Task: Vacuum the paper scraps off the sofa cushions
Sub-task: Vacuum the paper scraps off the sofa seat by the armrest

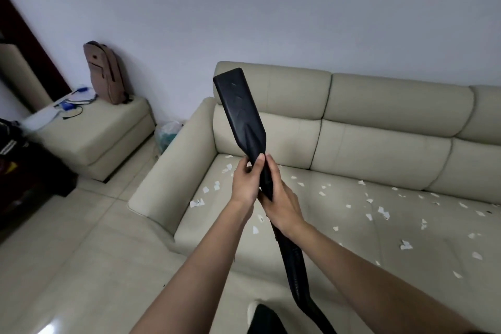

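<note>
Vacuum nozzle (240, 108) aloft, fingers (272, 171) of left hand (245, 184) and right hand (282, 209) clamped round it.

Blk nozzle (240, 111), beige sofa (379, 127), wht scraps (383, 211), brown backpack (104, 73).

Brown backpack (104, 73) upright on ottoman (108, 127) w/ cables (72, 106) (plastic bag (168, 131) on floor nearby).

both bare forearms reach forward and converge; left hand (244, 183) and right hand (283, 205) wrap side by side round the vacuum nozzle (240, 106) neck.
</note>
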